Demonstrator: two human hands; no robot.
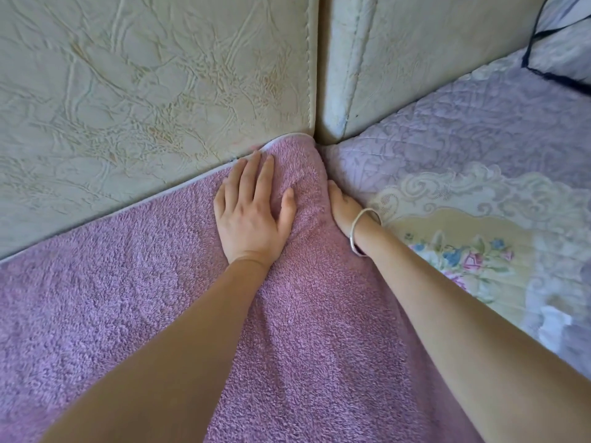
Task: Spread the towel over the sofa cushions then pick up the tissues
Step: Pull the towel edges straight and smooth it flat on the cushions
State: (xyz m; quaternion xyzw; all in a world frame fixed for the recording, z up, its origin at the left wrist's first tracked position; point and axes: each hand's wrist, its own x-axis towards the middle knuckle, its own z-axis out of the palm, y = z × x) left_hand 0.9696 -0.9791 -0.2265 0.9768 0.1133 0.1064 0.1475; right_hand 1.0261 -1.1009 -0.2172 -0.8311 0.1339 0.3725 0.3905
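Head view. Nearest my lens are two bare forearms, the left forearm (179,330) coming in from the lower left and the right forearm (447,298) from the lower right, both reaching toward the inner corner of the sofa.

Beneath them lies the towel (96,298), mauve terry cloth, spread over the seat cushion and filling the lower left of the frame. Its far edge runs along the foot of the cream back cushion (144,91), whose surface is embossed and creased. The towel's far corner rides up slightly at the seam where that cushion meets a second back cushion (415,59), showing a pale hem.

The left hand (252,209) lies flat on the towel near that corner, palm down, fingers straight and a little spread, holding nothing.

The right hand (343,207) sits at the towel's right edge, pressed down into the crease between the towel-covered seat and the neighbouring seat. Its fingers are hidden in that crease, so I cannot tell whether it is gripping anything. A silver bangle (364,231) circles the right wrist.

The neighbouring seat carries a lilac quilted cover (479,129) with a cream floral panel. A pale pillow (566,43) with dark piping rests at the upper right.
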